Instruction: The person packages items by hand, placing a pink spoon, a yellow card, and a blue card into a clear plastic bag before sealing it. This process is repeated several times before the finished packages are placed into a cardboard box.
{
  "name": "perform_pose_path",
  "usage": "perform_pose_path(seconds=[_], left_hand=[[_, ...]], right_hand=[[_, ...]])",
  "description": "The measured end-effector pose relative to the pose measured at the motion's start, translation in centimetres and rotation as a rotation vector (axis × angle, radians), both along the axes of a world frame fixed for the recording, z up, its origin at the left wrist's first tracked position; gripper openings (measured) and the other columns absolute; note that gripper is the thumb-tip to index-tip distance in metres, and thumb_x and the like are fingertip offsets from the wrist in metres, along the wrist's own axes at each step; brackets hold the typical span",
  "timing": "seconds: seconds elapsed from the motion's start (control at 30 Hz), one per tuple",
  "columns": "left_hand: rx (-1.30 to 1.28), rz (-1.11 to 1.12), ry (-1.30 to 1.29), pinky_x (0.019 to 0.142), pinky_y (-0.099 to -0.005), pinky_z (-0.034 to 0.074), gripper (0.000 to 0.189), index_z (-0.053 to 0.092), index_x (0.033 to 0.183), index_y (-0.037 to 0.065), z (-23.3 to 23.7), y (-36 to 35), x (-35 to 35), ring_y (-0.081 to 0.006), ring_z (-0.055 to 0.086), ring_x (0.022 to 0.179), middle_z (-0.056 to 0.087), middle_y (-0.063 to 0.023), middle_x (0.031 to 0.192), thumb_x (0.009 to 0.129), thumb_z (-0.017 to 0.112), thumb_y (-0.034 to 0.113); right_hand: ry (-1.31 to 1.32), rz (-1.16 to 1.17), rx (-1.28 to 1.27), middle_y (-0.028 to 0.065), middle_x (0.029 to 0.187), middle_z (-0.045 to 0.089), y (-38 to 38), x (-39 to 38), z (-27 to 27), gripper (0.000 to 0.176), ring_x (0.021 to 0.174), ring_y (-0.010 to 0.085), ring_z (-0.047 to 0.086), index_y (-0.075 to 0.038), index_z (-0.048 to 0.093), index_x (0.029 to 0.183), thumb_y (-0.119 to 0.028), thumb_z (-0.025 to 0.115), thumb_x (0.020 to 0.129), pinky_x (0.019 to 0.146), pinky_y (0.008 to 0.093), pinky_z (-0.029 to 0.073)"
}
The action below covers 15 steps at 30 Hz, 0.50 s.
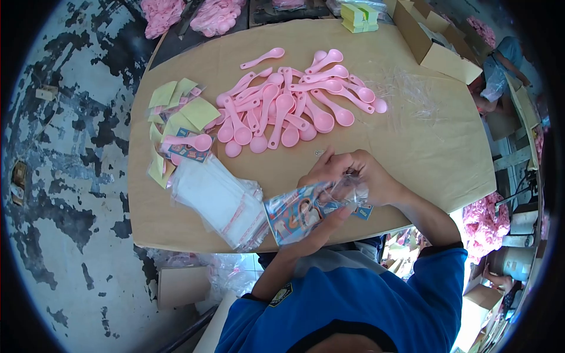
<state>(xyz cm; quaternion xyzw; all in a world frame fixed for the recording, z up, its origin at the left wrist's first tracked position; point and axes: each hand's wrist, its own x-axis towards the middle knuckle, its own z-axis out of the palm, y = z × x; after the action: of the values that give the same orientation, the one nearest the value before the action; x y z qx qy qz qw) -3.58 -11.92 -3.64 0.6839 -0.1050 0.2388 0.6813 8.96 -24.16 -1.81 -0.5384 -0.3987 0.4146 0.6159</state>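
Note:
My left hand (327, 229) is closed on a clear plastic bag (344, 191), its thumb lying across the front. A blue printed card (294, 215) with a picture on it shows through the plastic. My right hand (376, 179) pinches the crumpled end of the same bag. Part of another blue card (363, 212) sticks out below the right hand. Left of the hands lies a stack of clear bags (215, 191). Beyond them spreads a heap of pink measuring spoons (284, 106). Fingers and plastic partly hide what else the bag holds.
Yellow-backed packets (199, 113) lie at the left of the brown-covered table (424, 159), one spoon (188, 142) on top. Thin clear strips (418, 94) are scattered at right. A yellow card stack (359, 19) and an open carton (438, 47) stand at the back; a person sits beyond.

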Motion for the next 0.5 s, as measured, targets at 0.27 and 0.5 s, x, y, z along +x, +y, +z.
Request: perform_pose_path(seconds=[0.27,0.5], left_hand=[[-0.373,0.332,-0.136,0.111,-0.0512,0.028,0.049,0.041,0.121,0.008,-0.7,0.8,-0.5,-0.0359,0.045,0.127,0.052,-0.0194,0.128,0.079,0.064,-0.002],[-0.528,0.406,-0.222,0.109,-0.0484,0.03,0.044,0.043,0.121,0.008,-1.1,1.0,-0.6,-0.0342,0.046,0.126,0.052,-0.0183,0.128,0.082,0.063,-0.001]], right_hand=[[-0.201,-0.149,0.053,0.0006,0.078,0.06,-0.2,0.9,2.0,0.034,0.07,0.0095,0.055,0.001,0.064,0.104,-0.031,0.056,0.097,0.068,0.0253,0.046],[-0.714,-0.425,-0.266,0.0089,0.081,0.065,0.1,6.8,2.7,0.026,0.072,0.0178,0.061,-0.003,0.067,0.104,-0.025,0.064,0.09,0.07,0.0314,0.049]])
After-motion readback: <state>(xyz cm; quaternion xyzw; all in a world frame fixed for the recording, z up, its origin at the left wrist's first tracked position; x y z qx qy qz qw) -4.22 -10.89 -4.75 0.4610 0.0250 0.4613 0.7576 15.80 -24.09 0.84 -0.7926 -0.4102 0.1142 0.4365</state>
